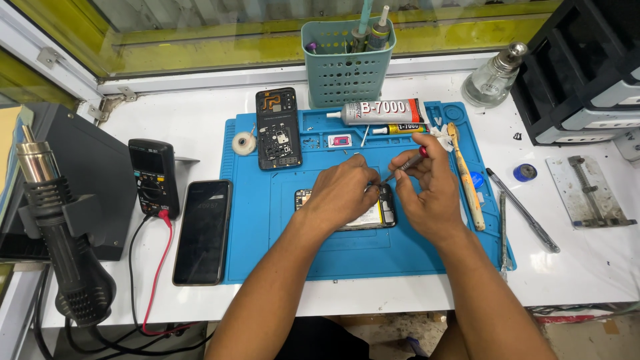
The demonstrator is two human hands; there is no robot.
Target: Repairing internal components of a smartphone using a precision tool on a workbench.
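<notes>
Glue tubes: we see a large white tube (377, 111) with a red-lettered label lying lengthwise at the back of the blue mat (267, 220), and a smaller yellow-labelled tube (399, 129) just in front of it.
Basket: a teal perforated holder (344, 67) stands behind the mat, tools upright in it.
Opened phone: it (373, 215) lies mid-mat, long axis left to right (mostly hidden under our hands).
Left hand: our left hand (341, 195) rests closed over the opened phone, pinning it.
Right hand: our right hand (430, 188) pinches a red-capped screwdriver (405, 165), tip slanting down-left toward the phone.
Table: the white table (587, 260) also carries a dark phone (203, 231) and a multimeter (154, 177) left of the mat.
</notes>
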